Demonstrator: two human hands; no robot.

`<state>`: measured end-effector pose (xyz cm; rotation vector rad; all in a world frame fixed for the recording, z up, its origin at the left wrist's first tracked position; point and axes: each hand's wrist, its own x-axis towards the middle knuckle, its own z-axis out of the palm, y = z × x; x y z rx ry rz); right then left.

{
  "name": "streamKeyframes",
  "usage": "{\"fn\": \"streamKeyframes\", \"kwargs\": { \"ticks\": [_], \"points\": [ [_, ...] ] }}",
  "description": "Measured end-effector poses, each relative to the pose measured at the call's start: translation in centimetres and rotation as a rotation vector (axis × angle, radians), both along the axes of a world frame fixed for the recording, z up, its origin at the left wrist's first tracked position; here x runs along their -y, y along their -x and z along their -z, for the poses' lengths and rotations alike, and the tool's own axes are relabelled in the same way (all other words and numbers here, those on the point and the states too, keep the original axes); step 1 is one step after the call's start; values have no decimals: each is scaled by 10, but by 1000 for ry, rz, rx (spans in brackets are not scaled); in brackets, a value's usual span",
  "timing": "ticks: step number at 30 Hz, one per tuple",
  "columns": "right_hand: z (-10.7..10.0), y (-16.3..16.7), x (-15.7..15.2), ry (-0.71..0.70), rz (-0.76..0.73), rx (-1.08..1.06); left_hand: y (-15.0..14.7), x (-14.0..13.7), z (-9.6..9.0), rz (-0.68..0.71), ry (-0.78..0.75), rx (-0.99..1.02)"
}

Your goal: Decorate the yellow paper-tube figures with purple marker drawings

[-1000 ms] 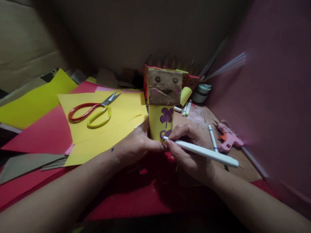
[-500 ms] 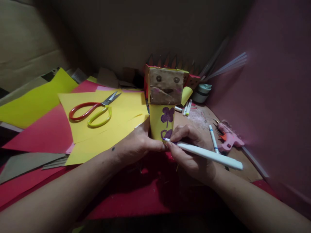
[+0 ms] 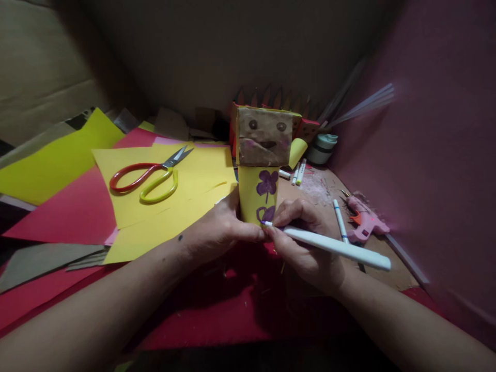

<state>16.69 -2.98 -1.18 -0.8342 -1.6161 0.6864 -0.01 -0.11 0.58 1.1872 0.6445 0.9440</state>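
A paper puppet stands upright before me, with a brown box head (image 3: 265,138) bearing drawn eyes and a mouth, on a yellow paper tube body (image 3: 248,191). Purple flower shapes (image 3: 267,182) mark the front of the tube; the lower one is partly outlined. My left hand (image 3: 228,219) is closed around the tube's lower left side, thumb across its base. Pinched in my right hand (image 3: 306,237) is a white marker (image 3: 341,248), its purple tip at the lower flower. Some of my left fingers are hidden behind the tube.
Scissors (image 3: 155,175) with red and yellow handles lie on yellow paper (image 3: 205,181) at left, beside red sheets (image 3: 73,212). To the right are a pink glue gun (image 3: 366,219), a capped marker (image 3: 341,221), a lidded jar (image 3: 322,149) and clear glue sticks (image 3: 362,106).
The marker tip has shifted slightly right along the lower flower's bottom edge, and its back end has moved a little right. My left hand keeps its hold on the tube.
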Motion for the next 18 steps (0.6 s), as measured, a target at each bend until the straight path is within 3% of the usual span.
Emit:
{"fn": "streamKeyframes", "kwargs": {
  "ticks": [18],
  "points": [
    [-4, -4, 0, -11, -34, 2, 1, -1, 3, -13, 2, -21]
  ]
}}
